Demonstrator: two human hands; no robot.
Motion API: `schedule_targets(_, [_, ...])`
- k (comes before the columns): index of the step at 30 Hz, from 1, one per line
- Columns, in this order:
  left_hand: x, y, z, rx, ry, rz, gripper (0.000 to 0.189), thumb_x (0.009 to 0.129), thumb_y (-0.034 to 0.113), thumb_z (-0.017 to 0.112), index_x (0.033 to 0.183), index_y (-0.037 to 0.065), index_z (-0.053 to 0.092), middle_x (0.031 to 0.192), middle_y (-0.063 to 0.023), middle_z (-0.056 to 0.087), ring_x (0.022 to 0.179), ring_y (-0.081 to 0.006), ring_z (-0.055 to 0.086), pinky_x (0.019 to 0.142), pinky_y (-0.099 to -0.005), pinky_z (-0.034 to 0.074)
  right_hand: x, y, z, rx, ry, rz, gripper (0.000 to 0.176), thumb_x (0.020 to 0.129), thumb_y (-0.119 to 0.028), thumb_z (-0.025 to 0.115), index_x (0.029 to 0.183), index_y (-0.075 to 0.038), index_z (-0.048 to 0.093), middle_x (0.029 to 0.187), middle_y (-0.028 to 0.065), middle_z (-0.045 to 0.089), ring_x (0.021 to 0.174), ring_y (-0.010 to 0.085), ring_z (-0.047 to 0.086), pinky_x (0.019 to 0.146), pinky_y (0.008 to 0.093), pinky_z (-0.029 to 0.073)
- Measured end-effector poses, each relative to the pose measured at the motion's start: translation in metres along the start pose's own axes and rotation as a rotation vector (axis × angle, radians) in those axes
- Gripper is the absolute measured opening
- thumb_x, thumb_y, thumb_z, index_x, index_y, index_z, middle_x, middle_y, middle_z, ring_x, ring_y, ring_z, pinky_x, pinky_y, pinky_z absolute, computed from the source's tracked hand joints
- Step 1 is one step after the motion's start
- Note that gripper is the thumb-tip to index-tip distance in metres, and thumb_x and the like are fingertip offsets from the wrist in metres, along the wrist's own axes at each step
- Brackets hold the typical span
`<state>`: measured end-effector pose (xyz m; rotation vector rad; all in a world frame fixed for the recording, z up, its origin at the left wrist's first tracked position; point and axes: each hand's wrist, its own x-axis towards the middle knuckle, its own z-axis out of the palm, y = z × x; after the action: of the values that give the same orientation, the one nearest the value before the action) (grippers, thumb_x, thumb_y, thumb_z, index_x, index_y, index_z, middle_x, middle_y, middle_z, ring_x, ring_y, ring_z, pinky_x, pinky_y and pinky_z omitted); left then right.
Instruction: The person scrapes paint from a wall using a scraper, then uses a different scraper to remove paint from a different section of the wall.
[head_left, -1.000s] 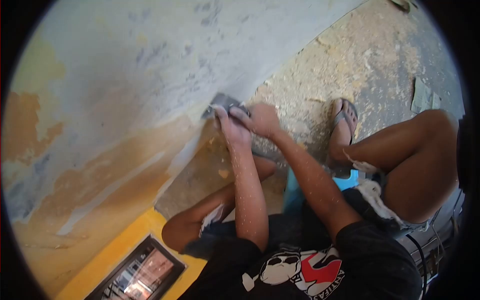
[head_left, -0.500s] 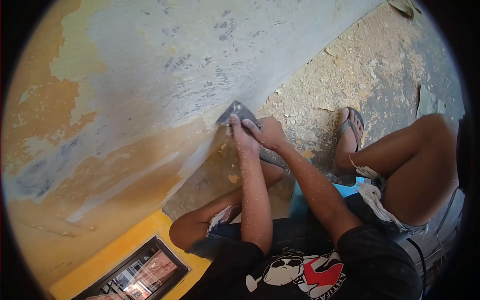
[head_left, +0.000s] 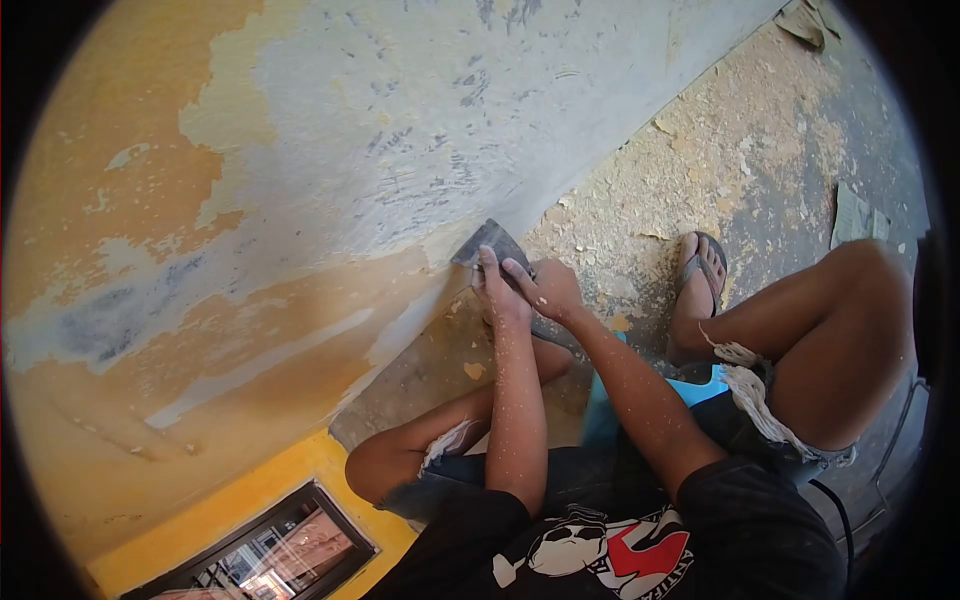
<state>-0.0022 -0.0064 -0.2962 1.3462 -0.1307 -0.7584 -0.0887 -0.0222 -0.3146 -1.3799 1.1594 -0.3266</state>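
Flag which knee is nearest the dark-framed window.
Left knee, bent beside the yellow surround; the right knee is across the floor, near the grey-green scrap.

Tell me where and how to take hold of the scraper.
Best grip the scraper at its narrow rear, where the hands are, coming from the side away from the wall. It flares into a wide front edge toward the wall; the handle itself is hidden.

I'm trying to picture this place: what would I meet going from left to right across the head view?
Dark frame → scraper → sandalled foot → greyish scrap.
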Motion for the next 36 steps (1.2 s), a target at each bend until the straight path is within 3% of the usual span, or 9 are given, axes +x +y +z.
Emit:
schedule_targets(6, [-0.009,0.021,0.021,0.025,0.012,0.048,0.020,0.097,0.025,0.064,0.096,0.006,0.061,0.087,0.0008,0.059,0.075,-0.0085,0.056,0.062,-0.0217,0.048,0.003,-0.012,-0.002,0.070,-0.013,0.059,0.077,0.090,-0.070,0.045,0.073,0.001,0.069,0.069,0.0254,0.063,0.071,0.0432,0.065,0.066,0.0459,0.049])
schedule_targets(8, [-0.003,0.018,0.013,-0.012,0.010,0.073,0.020,0.097,0.025,0.064,0.098,0.005,0.061,0.088,0.0001,0.060,0.076,-0.0090,0.057,0.062,-0.0220,0.048,0.002,-0.027,-0.017,0.011,-0.098,0.048,0.078,0.091,-0.070,0.039,0.080,0.000,0.072,0.082,0.0261,0.067,0.082,0.0432,0.066,0.072,0.0478,0.050])
schedule_targets(17, [-0.005,0.022,0.013,-0.005,-0.022,0.036,0.019,0.097,0.026,0.065,0.096,0.008,0.059,0.086,0.0017,0.057,0.075,-0.0082,0.056,0.062,-0.0216,0.049,0.001,-0.025,-0.016,-0.011,-0.098,0.045,0.079,0.091,-0.070,0.041,0.072,0.001,0.070,0.074,0.0265,0.065,0.076,0.0437,0.065,0.068,0.0480,0.050])
schedule_targets(23, [0.002,0.017,0.012,-0.149,-0.066,0.052,0.021,0.098,0.029,0.063,0.097,0.008,0.059,0.088,0.0004,0.058,0.076,-0.0095,0.056,0.066,-0.0227,0.049,0.018,-0.020,-0.022,-0.077,-0.068,-0.117,0.076,0.091,-0.068,0.042,0.073,-0.001,0.070,0.071,0.0248,0.065,0.073,0.0420,0.065,0.065,0.0468,0.049])
schedule_targets(25, [0.002,0.033,0.011,-0.206,-0.093,-0.100,0.022,0.098,0.029,0.063,0.099,0.007,0.059,0.090,-0.0008,0.060,0.077,-0.0102,0.057,0.067,-0.0237,0.050,0.019,-0.043,-0.039,0.015,-0.113,-0.265,0.071,0.092,-0.067,0.043,0.076,-0.003,0.070,0.072,0.0229,0.066,0.073,0.0417,0.065,0.066,0.0466,0.049])
schedule_targets(26, [0.012,0.022,-0.004,-0.146,-0.250,-0.029,0.034,0.098,0.036,0.060,0.114,0.007,0.055,0.098,-0.0038,0.060,0.083,-0.0128,0.058,0.068,-0.0260,0.053,0.021,-0.035,-0.035,-0.045,-0.103,-0.248,0.068,0.092,-0.066,0.044,0.079,-0.006,0.072,0.073,0.0207,0.067,0.073,0.0401,0.066,0.066,0.0452,0.050])
schedule_targets(27, [0.010,0.017,0.001,-0.153,-0.263,-0.012,0.034,0.098,0.036,0.060,0.114,0.007,0.055,0.098,-0.0038,0.060,0.083,-0.0128,0.058,0.068,-0.0260,0.053,0.020,-0.023,-0.030,-0.048,-0.093,-0.269,0.068,0.092,-0.066,0.044,0.079,-0.006,0.072,0.073,0.0207,0.067,0.073,0.0401,0.066,0.066,0.0452,0.050])
schedule_targets(29, [-0.004,0.000,0.014,-0.029,-0.069,-0.031,0.021,0.098,0.028,0.062,0.097,0.007,0.059,0.090,0.0007,0.060,0.077,-0.0082,0.056,0.065,-0.0222,0.049,0.009,0.000,-0.022,-0.033,0.035,-0.153,0.067,0.092,-0.066,0.043,0.080,-0.007,0.073,0.074,0.0202,0.068,0.074,0.0392,0.066,0.067,0.0441,0.051])
schedule_targets(36, [-0.010,-0.012,0.025,-0.137,-0.020,-0.098,0.018,0.097,0.027,0.064,0.089,0.012,0.059,0.081,0.0062,0.054,0.069,-0.0020,0.051,0.058,-0.0154,0.047,0.006,-0.005,-0.038,-0.115,0.052,-0.042,0.073,0.090,-0.070,0.040,0.080,-0.005,0.073,0.075,0.0207,0.068,0.073,0.0396,0.067,0.068,0.0451,0.052])
